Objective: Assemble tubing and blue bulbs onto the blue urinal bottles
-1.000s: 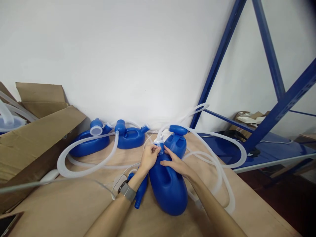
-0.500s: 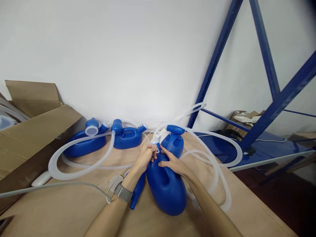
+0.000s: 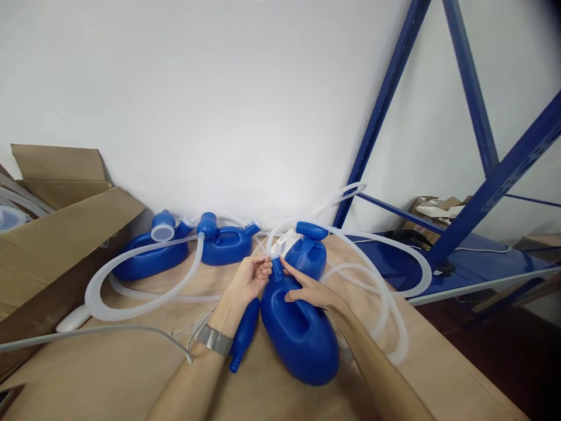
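Observation:
A large blue urinal bottle (image 3: 302, 345) leans on the table before me, its round base toward me and its neck pointing away. My right hand (image 3: 309, 290) holds it from the right, index finger along the neck and thumb by the handle opening. My left hand (image 3: 250, 279) is beside the neck, thumb and fingers curled together; what they pinch, if anything, is hidden. A clear hose (image 3: 385, 292) loops behind and to the right. Next to the bottle, under my left wrist, lies a smaller blue plastic piece with a narrow spout (image 3: 243, 339).
Two more blue urinal bottles, one with a handle (image 3: 228, 248) and one with a white-rimmed funnel (image 3: 151, 257), stand by the wall. Another blue bottle (image 3: 307, 257) is behind mine, near a white power strip (image 3: 287, 241). An open cardboard box (image 3: 65, 245) stands left, blue shelving (image 3: 460, 234) right.
My left hand has moved slightly left and turned, baring more of the bottle's neck. The bottle's base has swung a little to the right; my right hand stays on it.

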A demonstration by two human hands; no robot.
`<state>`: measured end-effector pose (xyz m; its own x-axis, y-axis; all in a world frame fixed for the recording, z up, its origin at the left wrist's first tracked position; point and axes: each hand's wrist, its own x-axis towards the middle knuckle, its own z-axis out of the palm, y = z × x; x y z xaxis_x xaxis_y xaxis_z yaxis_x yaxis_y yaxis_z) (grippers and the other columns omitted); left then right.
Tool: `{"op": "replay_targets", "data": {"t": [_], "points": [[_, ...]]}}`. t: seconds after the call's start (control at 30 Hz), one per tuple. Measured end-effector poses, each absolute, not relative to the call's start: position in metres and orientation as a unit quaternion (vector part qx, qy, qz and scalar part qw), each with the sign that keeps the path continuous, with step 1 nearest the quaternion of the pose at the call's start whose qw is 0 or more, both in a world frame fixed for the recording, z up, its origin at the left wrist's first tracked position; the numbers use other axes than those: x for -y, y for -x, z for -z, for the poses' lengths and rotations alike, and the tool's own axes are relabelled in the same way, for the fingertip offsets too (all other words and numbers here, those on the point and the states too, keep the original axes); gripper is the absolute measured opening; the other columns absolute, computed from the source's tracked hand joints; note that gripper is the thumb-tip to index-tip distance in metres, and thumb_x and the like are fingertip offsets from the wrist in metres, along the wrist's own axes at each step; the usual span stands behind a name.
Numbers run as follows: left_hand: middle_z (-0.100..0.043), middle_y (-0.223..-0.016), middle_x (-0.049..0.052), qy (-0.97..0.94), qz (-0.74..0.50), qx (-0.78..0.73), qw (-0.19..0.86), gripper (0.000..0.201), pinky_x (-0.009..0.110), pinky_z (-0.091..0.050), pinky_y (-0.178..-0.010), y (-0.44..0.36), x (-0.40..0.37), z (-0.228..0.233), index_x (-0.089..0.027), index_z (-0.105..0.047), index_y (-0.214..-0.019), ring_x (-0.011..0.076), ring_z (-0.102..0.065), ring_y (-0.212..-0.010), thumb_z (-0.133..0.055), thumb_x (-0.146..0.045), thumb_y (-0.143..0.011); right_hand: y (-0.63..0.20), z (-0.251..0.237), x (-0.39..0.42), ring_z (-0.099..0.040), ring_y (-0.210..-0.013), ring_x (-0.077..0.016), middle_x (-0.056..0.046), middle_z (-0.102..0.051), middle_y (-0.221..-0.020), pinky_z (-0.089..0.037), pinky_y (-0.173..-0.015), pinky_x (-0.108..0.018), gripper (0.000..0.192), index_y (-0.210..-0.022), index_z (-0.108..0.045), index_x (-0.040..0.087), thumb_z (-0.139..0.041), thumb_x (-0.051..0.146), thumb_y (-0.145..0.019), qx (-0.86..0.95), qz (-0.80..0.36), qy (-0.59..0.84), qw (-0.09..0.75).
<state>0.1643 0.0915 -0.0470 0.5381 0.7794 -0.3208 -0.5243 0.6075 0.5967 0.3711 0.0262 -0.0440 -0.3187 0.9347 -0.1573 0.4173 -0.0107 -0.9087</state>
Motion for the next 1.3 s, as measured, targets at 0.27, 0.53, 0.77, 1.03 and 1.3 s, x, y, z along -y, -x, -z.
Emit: {"op": "replay_targets", "data": {"t": [0.27, 0.53, 0.77, 1.03, 1.3], "points": [[-0.066, -0.128, 0.011, -0.172, -0.355, -0.283, 0.874, 0.036, 0.045, -0.061, -0.089, -0.153, -0.097, 0.046, -0.017, -0.062, -0.13, 0.0245, -0.069, -0.106, -0.067, -0.035, -0.1, -0.372, 0.035, -0.025, -0.026, -0.157, -0.0302, -0.005, -0.035, -0.168, -0.019, -0.129, -0.044, 0.117, -0.167, -0.015, 0.028, -0.08, 0.026, -0.07, 0.663, -0.494, 0.511, 0.236], [-0.066, -0.126, 0.01, -0.159, -0.338, -0.284, 0.883, 0.035, 0.043, -0.061, -0.087, -0.15, -0.103, 0.043, -0.017, -0.062, -0.129, 0.0235, -0.069, -0.104, -0.066, -0.035, -0.1, -0.37, 0.027, -0.024, -0.025, -0.157, -0.0297, -0.008, -0.037, -0.166, -0.019, -0.128, -0.043, 0.119, -0.168, -0.012, 0.025, -0.078, 0.028, -0.069, 0.663, -0.498, 0.515, 0.218], [-0.067, -0.124, 0.009, -0.208, -0.33, -0.297, 0.872, 0.034, 0.042, -0.062, -0.085, -0.147, -0.102, 0.036, -0.017, -0.063, -0.128, 0.0227, -0.069, -0.101, -0.066, -0.035, -0.1, -0.371, 0.027, -0.025, -0.024, -0.157, -0.0294, -0.009, -0.038, -0.164, -0.016, -0.129, -0.043, 0.12, -0.168, -0.011, 0.025, -0.078, 0.029, -0.069, 0.667, -0.498, 0.511, 0.214], [-0.069, -0.089, 0.003, -0.348, -0.33, -0.33, 0.813, 0.018, 0.025, -0.058, -0.062, -0.147, -0.092, 0.023, -0.012, -0.068, -0.099, 0.0124, -0.067, -0.069, -0.065, -0.03, -0.101, -0.374, 0.031, -0.026, -0.024, -0.158, -0.0295, -0.009, -0.033, -0.169, -0.019, -0.128, -0.046, 0.118, -0.168, -0.011, 0.027, -0.079, 0.028, -0.072, 0.671, -0.5, 0.501, 0.219], [-0.062, -0.068, -0.003, -0.612, -0.367, -0.359, 0.602, 0.035, 0.021, -0.047, -0.06, -0.132, -0.067, 0.012, -0.017, -0.072, -0.078, 0.0149, -0.059, -0.065, -0.098, -0.014, -0.054, -0.367, 0.018, -0.029, -0.039, -0.151, -0.035, -0.018, -0.046, -0.159, -0.028, -0.125, -0.051, 0.12, -0.165, -0.021, 0.02, -0.089, 0.037, -0.068, 0.69, -0.465, 0.512, 0.214]]}}
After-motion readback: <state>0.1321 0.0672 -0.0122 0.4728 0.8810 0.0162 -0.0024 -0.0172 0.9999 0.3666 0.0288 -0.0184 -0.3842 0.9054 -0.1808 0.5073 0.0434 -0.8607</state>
